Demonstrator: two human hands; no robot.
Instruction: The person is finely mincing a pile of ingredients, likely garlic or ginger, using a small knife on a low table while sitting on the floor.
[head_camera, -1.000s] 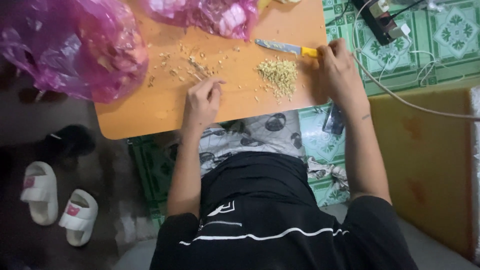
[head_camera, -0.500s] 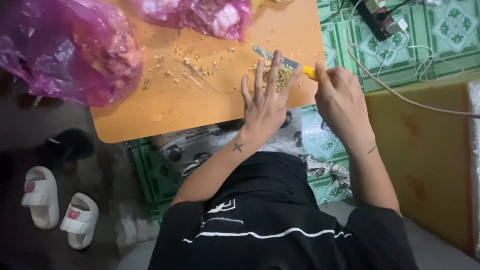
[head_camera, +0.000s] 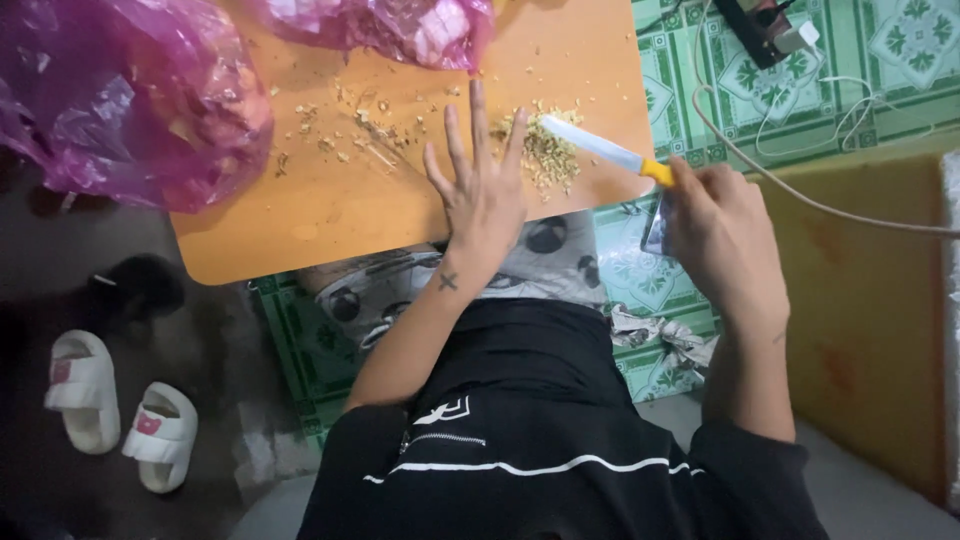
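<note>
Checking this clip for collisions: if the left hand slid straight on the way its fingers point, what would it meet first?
The left hand lies flat on the orange board, fingers spread toward its far edge. The pink plastic bag looks first in line; the chopped pile sits just beside.

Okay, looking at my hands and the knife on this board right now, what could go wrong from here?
1. The knife blade lies over the chopped pile, close to the spread fingers of the left hand; a slip might nick them.
2. The pile sits near the edge of the cutting board, so pieces may fall off it.
3. The right hand holds only the yellow handle's end, perhaps loosely.
</note>
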